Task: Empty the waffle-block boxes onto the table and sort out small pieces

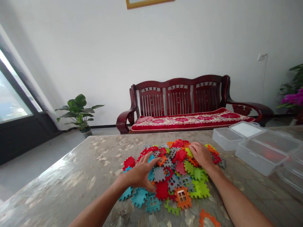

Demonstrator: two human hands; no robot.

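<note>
Right now you are resting both hands palm down on the heap of toothed plastic tiles [181,170] lying in the middle of the tabletop [71,176]: left hand [141,174] splayed wide, right hand [201,155] flatter, neither gripping anything. The pieces are looking light, stiff and slick, so pinching one by its notched edge is probably holding best

Marbled table [71,176], loaded at centre and right
Heap of coloured plastic tiles [175,170] at centre; one orange tile [203,217] apart at bottom edge; clear boxes [260,156] at right.
</note>
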